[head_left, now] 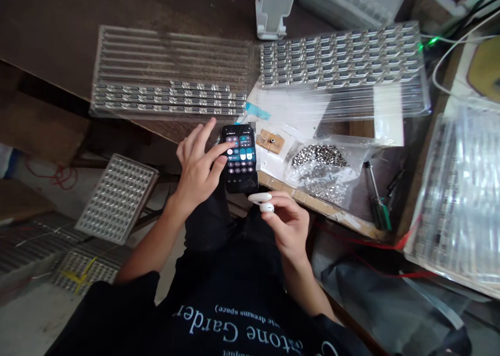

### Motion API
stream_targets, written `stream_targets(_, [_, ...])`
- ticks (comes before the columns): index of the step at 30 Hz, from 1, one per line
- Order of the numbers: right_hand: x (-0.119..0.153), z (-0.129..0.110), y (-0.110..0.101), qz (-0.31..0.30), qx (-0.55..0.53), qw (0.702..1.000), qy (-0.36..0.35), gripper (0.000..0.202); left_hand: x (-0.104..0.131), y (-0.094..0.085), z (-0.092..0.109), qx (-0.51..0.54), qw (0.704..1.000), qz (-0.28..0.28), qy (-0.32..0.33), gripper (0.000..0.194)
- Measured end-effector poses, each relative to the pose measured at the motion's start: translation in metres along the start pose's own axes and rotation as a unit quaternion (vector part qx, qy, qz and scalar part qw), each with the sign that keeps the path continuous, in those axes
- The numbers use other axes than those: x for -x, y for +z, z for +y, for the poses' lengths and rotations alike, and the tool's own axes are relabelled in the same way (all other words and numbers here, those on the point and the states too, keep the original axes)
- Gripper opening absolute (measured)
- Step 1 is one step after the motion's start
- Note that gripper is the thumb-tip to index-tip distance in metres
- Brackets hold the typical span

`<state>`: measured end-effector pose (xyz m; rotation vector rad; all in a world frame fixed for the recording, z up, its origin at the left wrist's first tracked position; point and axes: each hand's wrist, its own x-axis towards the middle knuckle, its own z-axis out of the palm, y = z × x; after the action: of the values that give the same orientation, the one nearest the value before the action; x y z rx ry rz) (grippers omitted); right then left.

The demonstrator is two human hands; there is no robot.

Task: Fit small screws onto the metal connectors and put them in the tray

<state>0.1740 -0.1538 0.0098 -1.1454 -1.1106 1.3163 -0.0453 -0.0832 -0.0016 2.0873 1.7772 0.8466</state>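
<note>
A smartphone (241,181) with a lit screen of round icons and tiles lies at the front edge of the table. My left hand (195,168) reaches over its left side, fingers spread, the index fingertip on or just above the screen. Below the phone, my right hand (291,220) pinches a white ear-hook earphone (266,207) between thumb and fingers. To the right of the phone sits a clear bag (322,168) full of small metal parts. A small brown piece (269,141) lies between phone and bag.
Two clear trays hold rows of metal connectors: the left tray (167,59) partly filled, the right tray (375,98) mostly filled. A white stand (273,12) rises behind them. Screwdrivers (377,199) lie at right, near stacked plastic trays (461,189). Another filled tray (117,199) sits lower left.
</note>
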Motion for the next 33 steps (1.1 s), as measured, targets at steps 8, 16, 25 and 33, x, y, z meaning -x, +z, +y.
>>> stream_targets(8, [0.000,0.001,-0.002,-0.002,-0.014,1.000,-0.018,0.016,0.001,0.000,0.000,0.002,1.000,0.010,0.010,0.054])
stream_targets(16, [0.002,0.003,-0.007,0.003,-0.017,1.000,-0.020,0.018,0.009,-0.005,0.002,0.025,0.999,0.042,0.023,0.054])
stream_targets(25, [0.000,-0.001,-0.005,-0.002,-0.016,0.999,-0.033,0.018,0.017,-0.002,0.001,0.032,0.998,0.038,0.042,0.049])
stream_targets(33, [0.000,-0.002,-0.004,-0.003,-0.014,0.999,-0.030,0.016,0.016,0.001,0.002,0.015,1.000,0.025,0.006,0.052])
